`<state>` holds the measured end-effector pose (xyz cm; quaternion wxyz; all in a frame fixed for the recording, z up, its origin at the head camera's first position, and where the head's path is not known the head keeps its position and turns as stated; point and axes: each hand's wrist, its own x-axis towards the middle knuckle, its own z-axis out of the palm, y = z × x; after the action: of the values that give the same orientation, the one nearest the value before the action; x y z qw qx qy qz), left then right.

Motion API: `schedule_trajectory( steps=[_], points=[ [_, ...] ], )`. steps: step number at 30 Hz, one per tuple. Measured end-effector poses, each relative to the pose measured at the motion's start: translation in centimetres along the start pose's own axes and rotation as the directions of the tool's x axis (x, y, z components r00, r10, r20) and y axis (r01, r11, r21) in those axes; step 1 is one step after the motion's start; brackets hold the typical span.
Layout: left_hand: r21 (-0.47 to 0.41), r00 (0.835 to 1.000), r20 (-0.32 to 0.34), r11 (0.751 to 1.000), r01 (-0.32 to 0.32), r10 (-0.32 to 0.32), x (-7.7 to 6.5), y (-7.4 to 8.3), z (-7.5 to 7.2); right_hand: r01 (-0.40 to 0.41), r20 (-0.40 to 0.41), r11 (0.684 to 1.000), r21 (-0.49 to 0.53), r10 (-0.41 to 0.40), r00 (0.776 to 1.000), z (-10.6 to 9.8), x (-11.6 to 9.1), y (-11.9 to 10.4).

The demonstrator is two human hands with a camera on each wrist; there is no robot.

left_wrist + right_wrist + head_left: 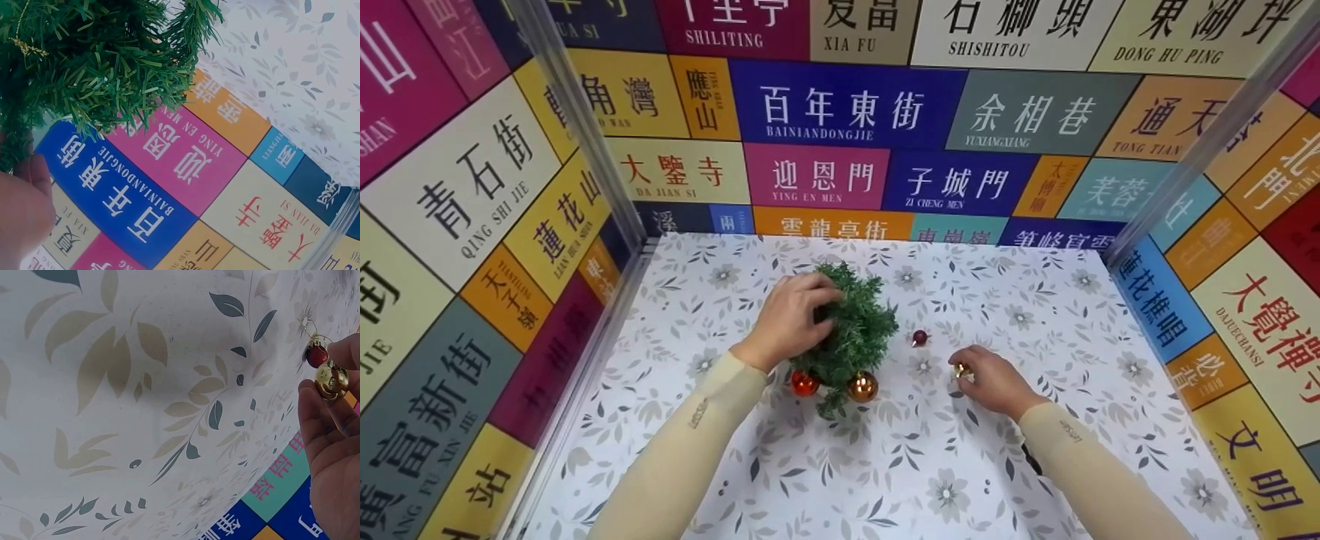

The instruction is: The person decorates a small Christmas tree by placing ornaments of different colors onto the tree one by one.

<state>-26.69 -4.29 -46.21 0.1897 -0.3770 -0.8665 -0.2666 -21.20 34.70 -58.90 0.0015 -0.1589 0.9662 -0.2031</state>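
Note:
A small artificial Christmas tree (pixel 855 330) stands on the table in the head view. My left hand (pixel 795 315) holds it by the foliage on its left side, with the fingertips partly hidden among the needles. In the left wrist view, the fingers of that hand (pixel 25 208) curl at the branches. An orange-red bauble (pixel 805 383) and a copper-gold bauble (pixel 863 386) hang low on the near side. To the right, my right hand (pixel 990 379) pinches a small gold bauble (pixel 331 380) just above the table. A dark red bauble (pixel 919 337) lies between the tree and this hand.
A white tablecloth with a leaf and flower print (pixel 945 465) covers the table. Panels with colourful place-name signs (pixel 847 105) rise at the back and both sides. Clear corner strips (pixel 577 112) join the panels.

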Motion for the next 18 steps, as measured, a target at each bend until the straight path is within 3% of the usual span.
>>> schedule_trajectory(
  steps=[18],
  points=[
    [0.043, 1.0, -0.008, 0.999, -0.028, 0.028, 0.0, 0.2, -0.2, 0.094, 0.004, 0.993, 0.065, -0.094, 0.996, -1.8, 0.2, -2.5]
  ],
)
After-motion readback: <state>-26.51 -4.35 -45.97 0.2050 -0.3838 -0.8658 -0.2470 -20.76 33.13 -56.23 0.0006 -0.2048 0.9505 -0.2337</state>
